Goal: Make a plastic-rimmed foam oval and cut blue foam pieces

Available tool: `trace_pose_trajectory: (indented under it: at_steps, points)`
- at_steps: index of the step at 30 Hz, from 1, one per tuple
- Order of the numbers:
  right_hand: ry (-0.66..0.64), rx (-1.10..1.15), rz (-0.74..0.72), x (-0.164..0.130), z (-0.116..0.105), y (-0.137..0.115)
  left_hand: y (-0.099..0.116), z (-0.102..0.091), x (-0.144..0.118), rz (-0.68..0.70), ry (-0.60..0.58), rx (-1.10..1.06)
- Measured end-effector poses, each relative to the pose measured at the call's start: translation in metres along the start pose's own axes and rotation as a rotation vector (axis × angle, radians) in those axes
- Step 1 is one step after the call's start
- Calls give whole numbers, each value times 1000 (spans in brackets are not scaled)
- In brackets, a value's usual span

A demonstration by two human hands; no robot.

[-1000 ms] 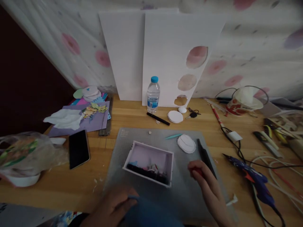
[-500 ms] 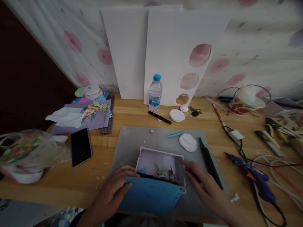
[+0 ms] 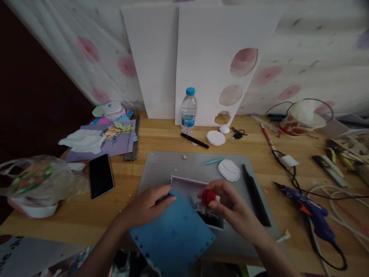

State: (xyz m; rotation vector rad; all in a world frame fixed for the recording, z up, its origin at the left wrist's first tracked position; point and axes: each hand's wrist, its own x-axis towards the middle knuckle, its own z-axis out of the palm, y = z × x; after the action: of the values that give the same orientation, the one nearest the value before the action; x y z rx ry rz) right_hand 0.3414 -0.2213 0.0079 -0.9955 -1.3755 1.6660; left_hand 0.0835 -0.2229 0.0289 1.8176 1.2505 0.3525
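The right hand (image 3: 230, 206) pinches a small red piece (image 3: 208, 196) between closed fingertips, directly over the white box (image 3: 190, 187). The left hand (image 3: 148, 204) grips the upper edge of a blue sheet (image 3: 173, 236), which tilts diagonally toward the viewer, covering the box's near-left side on the grey cutting mat (image 3: 184, 165).

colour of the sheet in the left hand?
Blue, with small holes along its edges. The sheet shows in the head view, held by the left hand.
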Motion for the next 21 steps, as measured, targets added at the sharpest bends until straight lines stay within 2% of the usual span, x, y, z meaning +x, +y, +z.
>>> trace_pose_trajectory:
  at_steps: [3,10,12,18,21]
  points:
    - [-50,69,39,2,8,-1,6,0,7,20,-4,-7]
    - [-118,8,30,6,10,-4,17,6,6,15,-46,109]
    - [-129,-47,15,6,11,-3,17,10,6,6,-72,142]
    - [-28,-277,-32,9,9,9,14,18,11,-14,-67,258]
    - [-25,-412,-55,12,6,11,13,20,14,-24,-85,284]
